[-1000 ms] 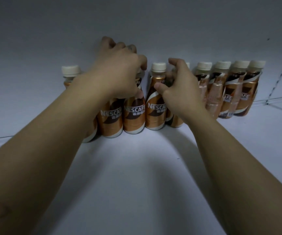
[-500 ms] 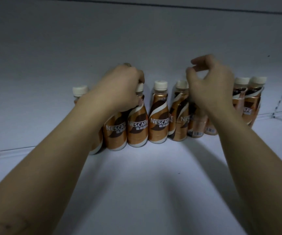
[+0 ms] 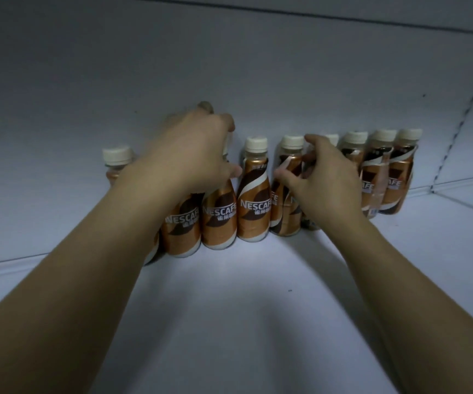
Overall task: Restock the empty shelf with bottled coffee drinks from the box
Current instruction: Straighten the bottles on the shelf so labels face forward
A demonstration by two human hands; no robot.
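A row of brown-and-orange Nescafé coffee bottles with cream caps stands along the back of the white shelf. My left hand lies over the tops of the second bottle and third bottle from the left. Its fingers are closed over their caps and its thumb is at the third bottle's neck. My right hand is at the neck of the fifth bottle, fingers curled and apart, thumb in front of it. The box is out of view.
The shelf's white back wall rises right behind the bottles. A perforated upright strip marks the right corner. The leftmost bottle stands partly behind my left forearm. Three bottles close the row on the right.
My right hand has dropped from above the bottles and moved left to the fifth bottle's neck. My left hand stays on the bottle tops. The view has shifted slightly.
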